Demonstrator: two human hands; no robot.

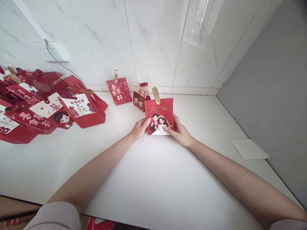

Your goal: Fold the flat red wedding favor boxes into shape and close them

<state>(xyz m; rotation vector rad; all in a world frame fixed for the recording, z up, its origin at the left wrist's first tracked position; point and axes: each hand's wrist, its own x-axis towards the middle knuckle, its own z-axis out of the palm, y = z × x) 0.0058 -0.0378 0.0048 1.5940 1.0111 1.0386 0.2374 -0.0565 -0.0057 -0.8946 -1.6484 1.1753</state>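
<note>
A red gift box [159,110] with a gold ribbon loop and a printed bride and groom stands upright between my hands. My left hand [140,128] grips its left side, thumb on the front edge. From the right, my right hand [180,131] holds it with the thumb across the front and the fingers behind, partly hidden. Just behind it on the left is a smaller red and cream gift box [139,99] with a dark red ribbon. Farther left, another red gift box [119,91] with a gold loop leans near the wall.
A heap of red gift boxes [82,110] fills the left of the white table [153,182]. A white sheet of paper [249,149] lies at the right edge. Behind are a tiled wall [155,41] and a socket [54,51] with a grey cable.
</note>
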